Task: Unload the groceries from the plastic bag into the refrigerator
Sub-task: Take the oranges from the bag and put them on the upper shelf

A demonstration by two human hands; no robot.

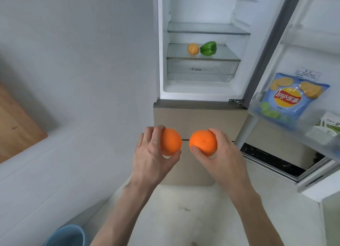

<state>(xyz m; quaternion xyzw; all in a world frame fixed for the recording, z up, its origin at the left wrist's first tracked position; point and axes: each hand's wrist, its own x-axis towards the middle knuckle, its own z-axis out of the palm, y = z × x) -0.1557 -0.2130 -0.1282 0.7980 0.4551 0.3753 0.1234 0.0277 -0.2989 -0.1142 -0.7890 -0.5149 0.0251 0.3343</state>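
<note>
Each hand grips an orange [171, 143]; fingers [156, 135] half-hide it, plastic bag out of frame.

Both bare forearms reach in from 6 o'clock toward 12. Left hand [153, 154] and right hand [219, 153] sit level, close together, each with fingers curled round an orange.

left hand [150, 153]: bare, no rings | right hand [224, 157]: bare | forearms: unsleeved
</note>
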